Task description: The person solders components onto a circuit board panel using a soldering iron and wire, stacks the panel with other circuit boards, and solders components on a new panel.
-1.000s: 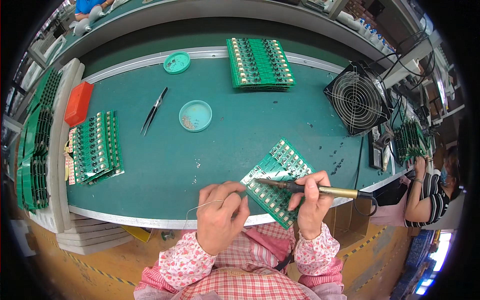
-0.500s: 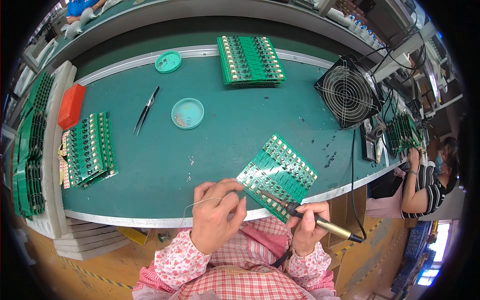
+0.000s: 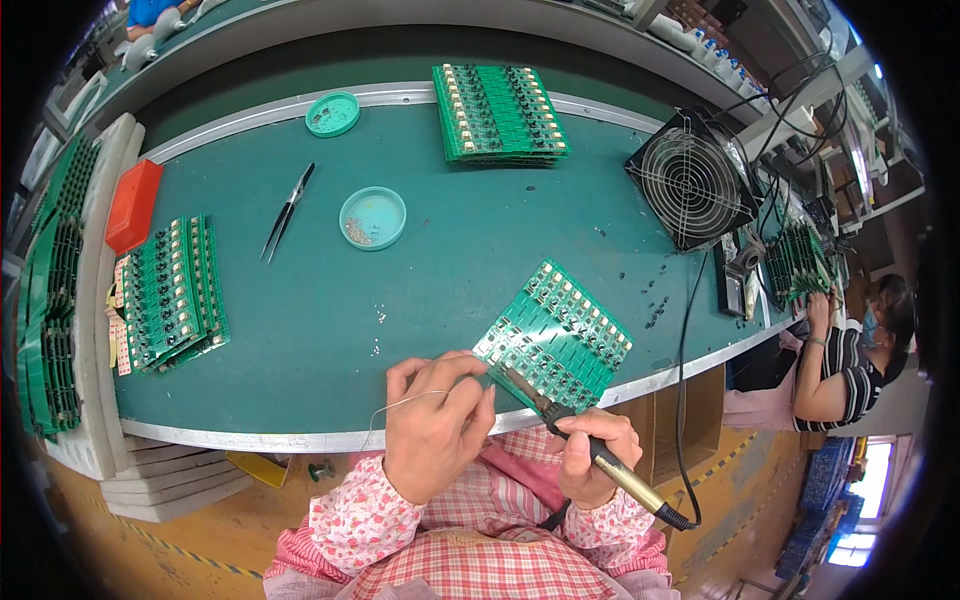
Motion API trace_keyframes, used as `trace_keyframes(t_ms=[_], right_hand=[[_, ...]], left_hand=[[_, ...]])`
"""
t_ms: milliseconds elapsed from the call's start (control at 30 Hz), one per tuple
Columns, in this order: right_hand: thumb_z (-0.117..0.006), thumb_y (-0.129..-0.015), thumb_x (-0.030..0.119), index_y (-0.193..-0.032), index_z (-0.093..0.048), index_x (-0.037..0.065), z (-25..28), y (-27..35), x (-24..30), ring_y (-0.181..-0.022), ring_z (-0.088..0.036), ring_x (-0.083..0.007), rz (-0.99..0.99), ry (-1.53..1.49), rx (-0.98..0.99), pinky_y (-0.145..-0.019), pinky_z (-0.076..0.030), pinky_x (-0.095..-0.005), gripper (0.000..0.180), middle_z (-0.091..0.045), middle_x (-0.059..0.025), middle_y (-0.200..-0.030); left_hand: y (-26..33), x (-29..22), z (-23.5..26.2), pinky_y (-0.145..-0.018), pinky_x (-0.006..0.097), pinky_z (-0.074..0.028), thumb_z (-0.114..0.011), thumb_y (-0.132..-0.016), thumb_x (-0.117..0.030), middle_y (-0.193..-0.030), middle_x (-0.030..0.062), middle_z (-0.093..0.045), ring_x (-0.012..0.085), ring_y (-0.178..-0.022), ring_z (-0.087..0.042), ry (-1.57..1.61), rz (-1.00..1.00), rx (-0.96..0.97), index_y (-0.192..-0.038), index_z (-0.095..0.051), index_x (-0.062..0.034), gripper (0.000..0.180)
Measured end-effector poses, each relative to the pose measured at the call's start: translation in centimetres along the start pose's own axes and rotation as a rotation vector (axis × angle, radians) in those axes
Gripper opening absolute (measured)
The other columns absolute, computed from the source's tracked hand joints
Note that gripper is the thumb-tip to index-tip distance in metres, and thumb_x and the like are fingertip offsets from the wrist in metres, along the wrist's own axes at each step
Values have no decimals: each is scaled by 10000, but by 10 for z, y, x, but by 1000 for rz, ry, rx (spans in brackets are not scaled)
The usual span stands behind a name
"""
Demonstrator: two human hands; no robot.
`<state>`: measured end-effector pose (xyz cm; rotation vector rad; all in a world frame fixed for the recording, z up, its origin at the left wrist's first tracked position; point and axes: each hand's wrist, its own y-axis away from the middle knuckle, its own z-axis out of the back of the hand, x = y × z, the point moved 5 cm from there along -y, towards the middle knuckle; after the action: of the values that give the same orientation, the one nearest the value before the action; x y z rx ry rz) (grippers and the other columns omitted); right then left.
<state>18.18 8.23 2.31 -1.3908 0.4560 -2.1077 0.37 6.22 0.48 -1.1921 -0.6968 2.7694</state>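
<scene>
Apparently mid-work: right hand (image 3: 594,458) grasping soldering iron (image 3: 632,486), tip at circuit board (image 3: 572,338), lower centre of frame; left hand (image 3: 433,428) pinching thin wire (image 3: 410,399). Done versus left: too small to tell. Board stack (image 3: 500,115) upper centre.

"What's the green board (image 3: 560,335) like?"
"It's turned like a diamond, with rows of little white and black bits. It lies at the bench's (image 3: 300,310) near edge."
"And the soldering iron (image 3: 632,486)?"
"Black and gold, slanting, its dark tip over the board's left part."
"The wire (image 3: 405,401)?"
"Thin, bent, left of the board."
</scene>
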Motion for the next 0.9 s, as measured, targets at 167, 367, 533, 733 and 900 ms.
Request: trace_keyframes(t_ms=[167,367,533,733,900], right_hand=[[-675,-845,44,-902,-623,-7,-5,-3,2,-488,-609,-181,86,21,31,-480,-499,-293,92,-668,-72,-680],[-683,-822,26,-912,-626,2,-8,-7,6,-505,-620,-192,129,60,95,-487,-506,-300,109,-682,-70,-719],[-705,-771,14,-944,-644,41,-12,-9,12,-497,-579,-177,205,122,184,-471,-460,-288,186,-595,-32,-636],[-762,-755,120,-976,-656,58,-23,-2,22,-484,-504,-133,409,337,313,-453,-372,-257,253,-474,20,-593],[-764,-749,107,-929,-671,64,-18,-5,19,-464,-487,-126,366,289,326,-437,-355,-258,208,-447,29,-566]], left_hand=[[1,0,-1,-861,396,-391,-721,-783,-33,-1014,44,-675,219,-982,-667,-16,-4,0,-728,-522,-78,212],[-2,0,0,-860,402,-394,-727,-781,-40,-1011,48,-671,224,-977,-666,-10,-8,-4,-737,-533,-70,202],[-1,-1,0,-857,405,-399,-727,-781,-45,-1005,52,-670,229,-957,-665,-22,-7,-2,-744,-545,-63,186],[0,0,1,-851,400,-406,-717,-785,-40,-988,50,-672,230,-948,-665,-1,-8,0,-745,-545,-61,179],[0,2,2,-844,400,-409,-707,-796,-38,-979,46,-676,229,-948,-666,5,-4,-3,-742,-539,-64,178]])
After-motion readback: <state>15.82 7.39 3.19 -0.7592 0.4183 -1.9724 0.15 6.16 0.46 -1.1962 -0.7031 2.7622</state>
